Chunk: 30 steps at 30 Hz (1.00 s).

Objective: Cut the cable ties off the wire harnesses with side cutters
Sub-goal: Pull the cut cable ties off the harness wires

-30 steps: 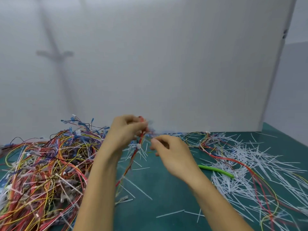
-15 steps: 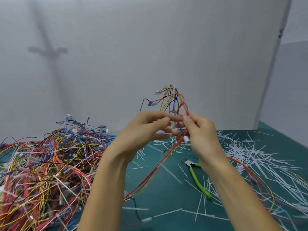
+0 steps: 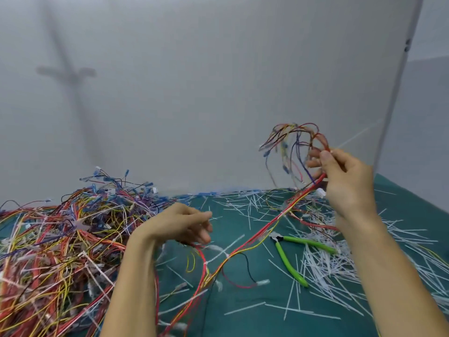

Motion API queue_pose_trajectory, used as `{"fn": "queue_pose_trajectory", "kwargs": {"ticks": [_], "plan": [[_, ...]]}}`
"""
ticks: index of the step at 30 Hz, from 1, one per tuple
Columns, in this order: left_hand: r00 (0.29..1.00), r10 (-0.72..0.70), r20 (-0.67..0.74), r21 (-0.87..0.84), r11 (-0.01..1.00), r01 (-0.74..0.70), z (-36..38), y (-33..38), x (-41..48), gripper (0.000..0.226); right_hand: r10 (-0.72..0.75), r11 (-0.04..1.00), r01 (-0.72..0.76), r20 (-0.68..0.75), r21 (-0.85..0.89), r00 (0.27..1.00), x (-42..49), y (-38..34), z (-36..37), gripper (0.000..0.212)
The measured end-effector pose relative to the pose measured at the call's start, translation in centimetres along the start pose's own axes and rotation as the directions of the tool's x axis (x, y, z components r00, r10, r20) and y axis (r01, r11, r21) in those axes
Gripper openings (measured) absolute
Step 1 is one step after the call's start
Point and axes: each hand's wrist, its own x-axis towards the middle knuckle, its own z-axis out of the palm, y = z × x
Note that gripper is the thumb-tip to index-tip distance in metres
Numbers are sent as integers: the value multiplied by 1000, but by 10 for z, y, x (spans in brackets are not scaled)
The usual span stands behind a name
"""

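I see the right hand point(image 3: 349, 181) raised, thumb and fingers pinching a wire harness point(image 3: 313, 184) near its top. The harness's loose ends fan above the grip, and its red and yellow strands trail down across the green table point(image 3: 255, 327). The left hand point(image 3: 179, 224) hovers lower, fingers loosely curled, gripping nothing I can make out. Green-handled side cutters point(image 3: 289, 263) lie on the table between my arms. A tangled pile of harnesses point(image 3: 60, 239) lies left and cut white ties point(image 3: 328, 268) right.
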Motion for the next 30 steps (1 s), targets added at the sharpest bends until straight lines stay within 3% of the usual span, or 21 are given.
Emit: {"fn": "queue_pose_trajectory", "kwargs": {"ticks": [4, 6, 11, 14, 16, 18, 21, 25, 30], "plan": [[994, -112, -20, 292, 950, 113, -7, -12, 7, 47, -70, 995, 56, -174, -83, 982, 15, 4, -27, 28], [986, -143, -87, 347, 923, 164, -8, -19, 13, 47, -84, 996, 76, -214, -46, 973, 20, 3, -39, 22], [947, -139, -290, 482, 834, 270, 1, -21, 22, 39, -22, 999, 27, -94, 45, 995, 15, 1, -31, 19], [921, -26, -389, 545, 799, 253, 12, -4, 22, 37, -24, 999, 23, 29, 43, 999, 5, -3, -11, 24], [865, 142, -482, 489, 862, 131, 23, 13, 20, 31, -26, 999, 22, 118, 33, 993, -4, -4, 3, 27], [797, 281, -534, 342, 934, -101, 37, 34, 15, 24, -23, 1000, 19, 192, 23, 981, -13, -3, 17, 24], [804, 364, -470, 59, 922, -383, 54, 65, 5, 31, -1, 1000, -4, 272, 16, 962, -27, -4, 34, 23], [860, 281, -427, -144, 917, -371, 60, 85, -7, 40, -24, 998, 43, 363, -45, 931, -38, -7, 44, 20], [805, 218, -553, -364, 806, -468, 52, 86, -13, 27, 72, 991, 2, 550, -132, 832, -44, -9, 45, 13]]}}
